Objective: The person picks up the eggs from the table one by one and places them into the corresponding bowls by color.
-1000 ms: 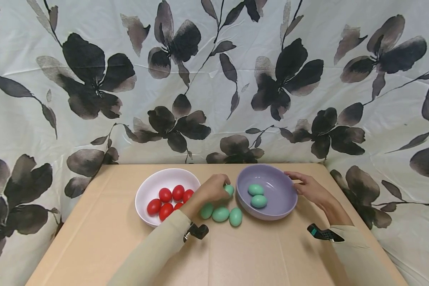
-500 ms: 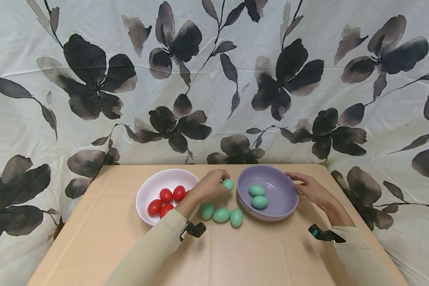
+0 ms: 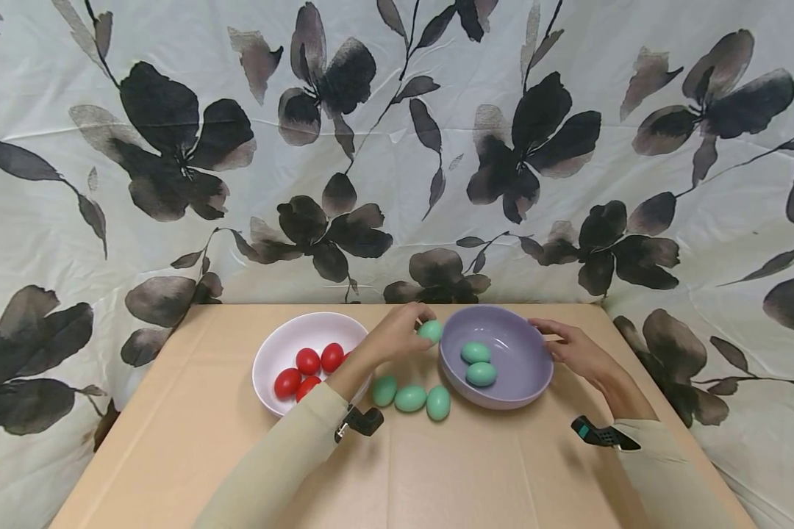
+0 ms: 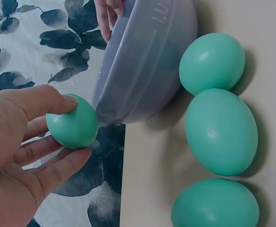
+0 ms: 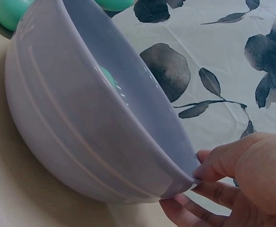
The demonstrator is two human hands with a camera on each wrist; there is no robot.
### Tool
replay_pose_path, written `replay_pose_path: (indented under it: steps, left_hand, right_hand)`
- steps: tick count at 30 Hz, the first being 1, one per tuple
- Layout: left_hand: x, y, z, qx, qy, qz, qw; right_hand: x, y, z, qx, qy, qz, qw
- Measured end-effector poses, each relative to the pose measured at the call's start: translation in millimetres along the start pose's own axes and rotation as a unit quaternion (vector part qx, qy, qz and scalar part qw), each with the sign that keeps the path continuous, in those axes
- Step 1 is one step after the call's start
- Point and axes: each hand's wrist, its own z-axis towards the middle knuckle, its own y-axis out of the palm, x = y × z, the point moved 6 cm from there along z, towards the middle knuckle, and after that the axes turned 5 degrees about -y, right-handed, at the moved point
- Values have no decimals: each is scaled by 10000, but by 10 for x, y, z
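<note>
My left hand [image 3: 395,336] pinches a green egg [image 3: 431,331] between thumb and fingertips, raised beside the left rim of a purple bowl [image 3: 536,382]. In the left wrist view this egg [image 4: 74,124] appears close to the bowl's wall [image 4: 142,71]. My right hand [image 3: 578,354] grips the bowl's right rim; in the right wrist view the thumb lies at the rim and the fingers are against the outside. Two green eggs [image 3: 481,374] lie inside the bowl. Three more green eggs [image 3: 410,398] rest on the table in front of my left hand.
A pale pink bowl [image 3: 267,345] with several red eggs [image 3: 287,383] stands at the left, partly hidden by my left forearm. The tan table [image 3: 463,470] ends at a floral cloth [image 3: 430,147] behind. Both wrists wear black camera mounts.
My left hand has lifted the green egg slightly up and to the right, to the purple bowl's rim. The right hand stays on the bowl.
</note>
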Motion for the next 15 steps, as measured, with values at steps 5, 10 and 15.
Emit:
replay_pose_path:
  steps: [5, 10, 15]
  left_hand:
    - [76, -19, 17, 17, 166, 12, 9999]
    - [152, -29, 29, 23, 240, 88, 9997]
    - [234, -17, 42, -21, 224, 98, 9997]
  right_hand:
    - [-24, -1, -12, 5, -30, 31, 10000]
    - [-35, 2, -18, 5, -34, 41, 10000]
    - [-33, 0, -21, 4, -33, 91, 10000]
